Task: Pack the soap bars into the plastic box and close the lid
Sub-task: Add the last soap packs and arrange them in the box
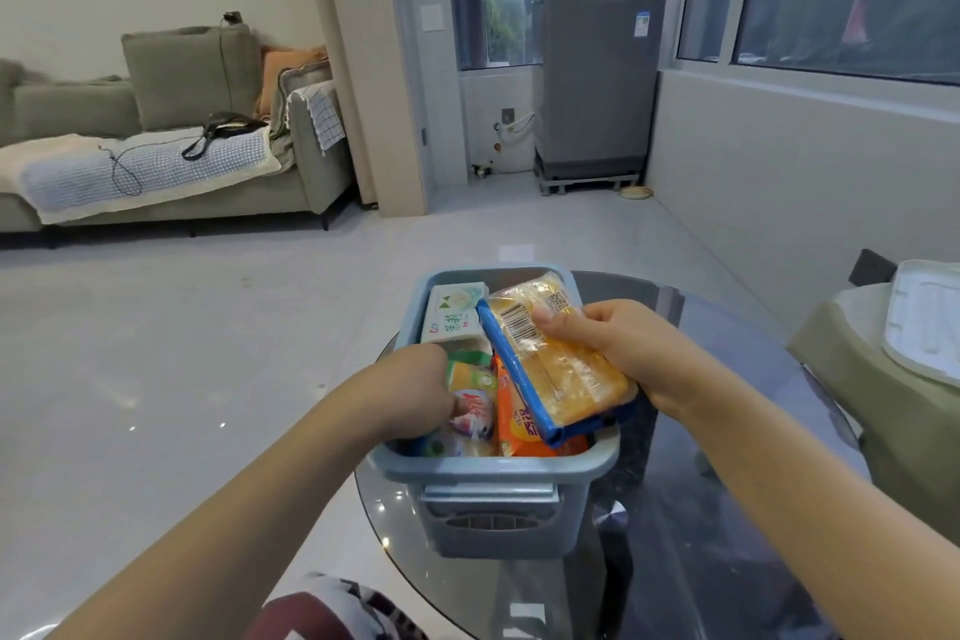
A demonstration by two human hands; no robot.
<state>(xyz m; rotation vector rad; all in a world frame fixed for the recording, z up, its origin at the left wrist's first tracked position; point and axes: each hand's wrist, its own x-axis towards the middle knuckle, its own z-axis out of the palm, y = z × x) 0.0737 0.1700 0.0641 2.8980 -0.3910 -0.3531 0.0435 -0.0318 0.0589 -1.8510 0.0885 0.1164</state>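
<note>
My right hand [618, 348] clamped on yellow soap pack [558, 359], thumb on top near barcode, fingers underneath. Pack held tilted over box's right side, so it can drop into remaining gap. My left hand [415, 390] down inside blue plastic box [493, 468], fingers pressing round-label soap [470, 413]; closed or spread, cannot tell. Probably shoving packed bars aside for room. White soap carton [454, 314] at far end, orange bar [514, 418] mid-box. Box on glass table [675, 561]. White lid [924, 322] well apart, right, still off.
</note>
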